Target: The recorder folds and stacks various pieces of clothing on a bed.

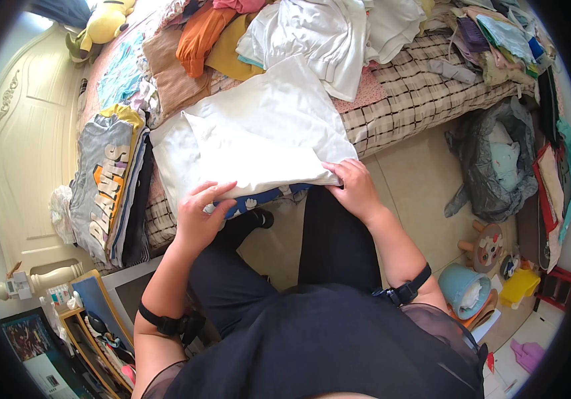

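A white shirt [259,146], partly folded over, lies across the bed's near edge and reaches toward my lap. A blue patterned patch [249,203] shows under its near edge. My left hand [200,211] holds that edge at the left, fingers on top of the cloth and thumb lower, beside the blue patch. At the right end of the same edge, my right hand [354,191] pinches the corner between thumb and fingers. The cloth between both hands lies fairly flat, with a slanting fold across its middle.
Left of the shirt stands a stack of folded clothes [102,176], grey on top. Loose clothes [305,40] heap farther back on the checked bedsheet [405,93]. On the floor at right are a dark plastic bag [478,169], a small stool [487,246] and a blue bucket [455,282].
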{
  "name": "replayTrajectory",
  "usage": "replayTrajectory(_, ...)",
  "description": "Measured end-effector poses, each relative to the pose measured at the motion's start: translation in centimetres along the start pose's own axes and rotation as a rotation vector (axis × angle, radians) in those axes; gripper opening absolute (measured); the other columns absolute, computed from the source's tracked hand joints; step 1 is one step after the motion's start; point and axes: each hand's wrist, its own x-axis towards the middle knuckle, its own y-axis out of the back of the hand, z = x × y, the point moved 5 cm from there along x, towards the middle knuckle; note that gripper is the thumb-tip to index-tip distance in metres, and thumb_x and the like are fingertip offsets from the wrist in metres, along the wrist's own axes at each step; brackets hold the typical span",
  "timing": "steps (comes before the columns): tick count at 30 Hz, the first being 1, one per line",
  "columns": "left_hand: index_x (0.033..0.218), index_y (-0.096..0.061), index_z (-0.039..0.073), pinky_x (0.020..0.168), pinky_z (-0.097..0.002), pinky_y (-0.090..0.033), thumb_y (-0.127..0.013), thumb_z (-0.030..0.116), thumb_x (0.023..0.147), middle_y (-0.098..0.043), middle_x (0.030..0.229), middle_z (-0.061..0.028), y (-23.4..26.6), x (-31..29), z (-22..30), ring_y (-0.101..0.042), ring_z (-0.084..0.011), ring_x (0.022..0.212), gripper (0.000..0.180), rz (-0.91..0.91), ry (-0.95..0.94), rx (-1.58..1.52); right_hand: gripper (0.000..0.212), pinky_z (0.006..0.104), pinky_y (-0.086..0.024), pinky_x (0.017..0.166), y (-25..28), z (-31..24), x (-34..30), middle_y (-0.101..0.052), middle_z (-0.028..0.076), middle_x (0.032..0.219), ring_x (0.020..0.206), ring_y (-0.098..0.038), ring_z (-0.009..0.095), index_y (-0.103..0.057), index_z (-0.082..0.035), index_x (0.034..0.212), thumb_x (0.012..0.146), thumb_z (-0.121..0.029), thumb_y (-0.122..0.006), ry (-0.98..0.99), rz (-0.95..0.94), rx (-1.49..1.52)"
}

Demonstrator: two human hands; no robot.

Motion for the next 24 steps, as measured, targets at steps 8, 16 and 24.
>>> replayTrajectory(8, 0.088, -0.061, 0.007, 0.060, -0.0343, -0.044, -0.060, -0.001, 0.060, -0.052, 0.071, -0.0080, 0.7, -0.6, 1.6, -0.053, -0.0246, 0.067, 0.029, 0.058, -0.091, 0.379, 0.028, 0.0340, -0.040, 0.074, 0.1, -0.9, -0.7, -0.052, 0.007, 0.071, 0.076, -0.050, 0.026, -0.060, -0.006, 0.082, 0.054, -0.004, -0.065, 0.119, 0.118, -0.186)
replayTrajectory(16, 0.078, -0.062, 0.010, 0.056, -0.0310, -0.043, -0.061, -0.001, 0.057, -0.049, 0.066, -0.0043, 0.8, -1.2, 3.6, -0.051, -0.0208, 0.063, 0.024, 0.008, -0.185, 0.431, 0.053, 0.0356, -0.033, 0.090, -0.3, -1.7, 2.0, -0.051, 0.012, 0.106, 0.102, -0.045, 0.026, -0.059, -0.004, 0.096, 0.060, -0.042, -0.069, 0.004, -0.161, 0.145)
replayTrajectory(24, 0.071, -0.058, 0.009, 0.056, -0.0303, -0.042, -0.061, 0.000, 0.056, -0.048, 0.066, -0.0032, 0.7, -1.4, 3.3, -0.050, -0.0199, 0.062, 0.018, -0.011, -0.187, 0.421, 0.043, 0.0348, -0.033, 0.093, -6.7, -8.7, 5.9, -0.048, 0.017, 0.116, 0.110, -0.043, 0.029, -0.053, -0.003, 0.108, 0.076, -0.031, -0.057, 0.309, -0.429, 0.393)
